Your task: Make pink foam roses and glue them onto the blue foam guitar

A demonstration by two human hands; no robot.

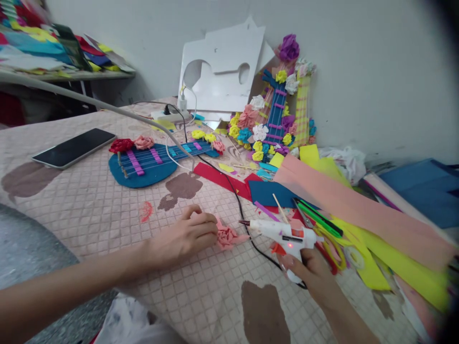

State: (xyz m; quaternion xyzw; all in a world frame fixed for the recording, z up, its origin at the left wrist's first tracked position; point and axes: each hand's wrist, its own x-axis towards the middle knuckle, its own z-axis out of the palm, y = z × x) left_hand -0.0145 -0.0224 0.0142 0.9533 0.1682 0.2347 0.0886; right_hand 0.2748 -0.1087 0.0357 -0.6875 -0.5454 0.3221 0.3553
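My right hand (310, 270) is wrapped round the handle of a white hot glue gun (274, 230) with an orange trigger and a lit red light. Its dark nozzle points left, over a black cord. My left hand (193, 231) rests low on the cloth, its fingers curled at the edge of a crumpled pink crepe-paper flower (226, 236). The fingertips are partly hidden behind the hand, and the flower lies just left of the nozzle. Farther back lies a blue guitar-shaped cutout (148, 168) with strings, purple strips and paper flowers.
A phone (75, 147) lies at the left on the quilted tablecloth (172, 296). Pink paper (344, 203), yellow paper strips (376, 273), a green cutter (321, 219) and scissors (333, 253) crowd the right. Decorated paper guitars (278, 114) lean on the wall. A pale curved arm (118, 110) crosses the left.
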